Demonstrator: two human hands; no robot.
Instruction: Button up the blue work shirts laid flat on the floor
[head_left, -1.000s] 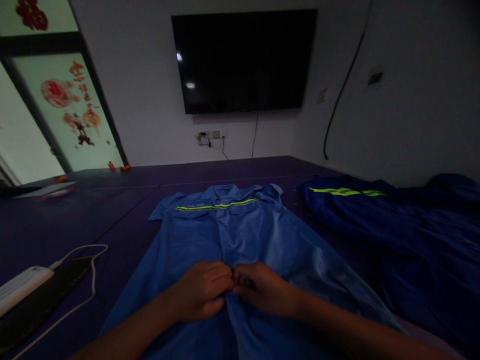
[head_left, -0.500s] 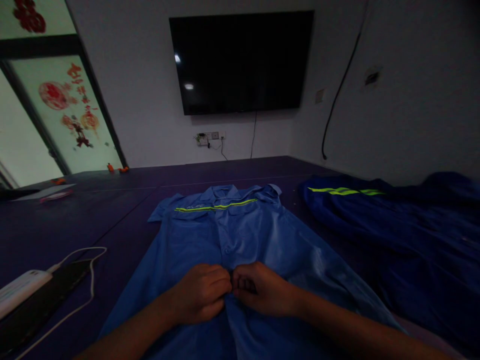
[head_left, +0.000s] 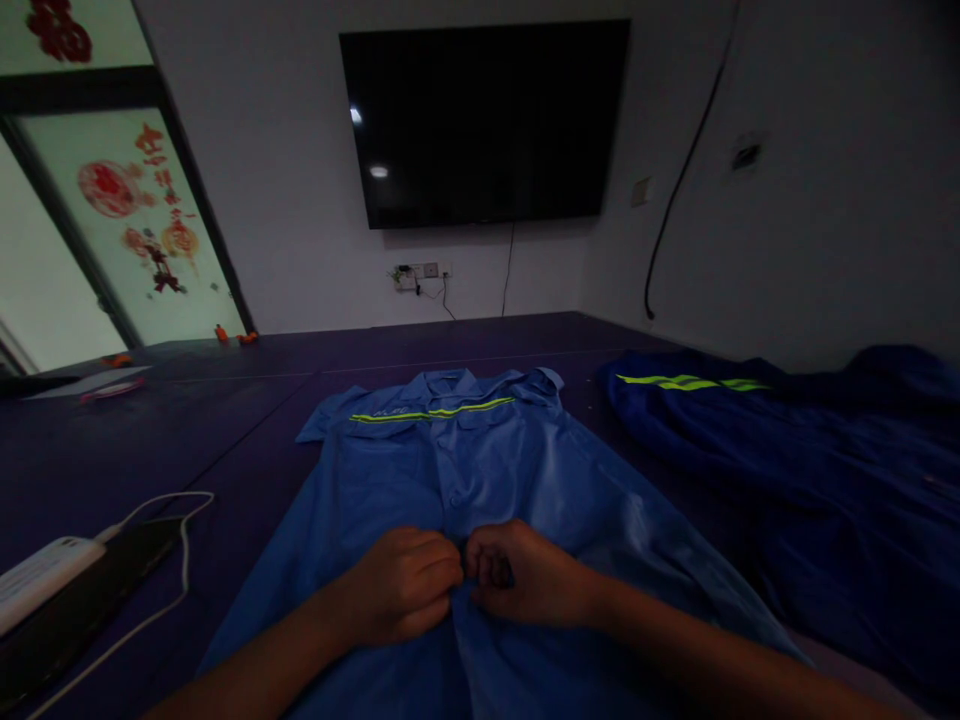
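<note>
A blue short-sleeved work shirt (head_left: 382,470) with a yellow reflective stripe lies spread front up, its collar pointing away from me. Over the middle of its front placket, my left hand (head_left: 409,585) is closed with the fingertips on the cloth edge. My right hand (head_left: 525,575) sits just beside it, fingers curled and pinched at the same placket. The fingertips almost meet. Whatever small part of the shirt lies between them is hidden by the fingers. A button shows on the placket a little above the hands.
Dark blue clothing (head_left: 750,450) with a yellow stripe lies at the right. On the purple surface (head_left: 247,420) at left are a white power bank (head_left: 49,580) with a cable and a dark phone-like slab (head_left: 97,600). A television (head_left: 487,125) hangs on the wall.
Almost nothing differs. The fingers of my right hand have shifted slightly at the placket, and a small gap shows between the two hands.
</note>
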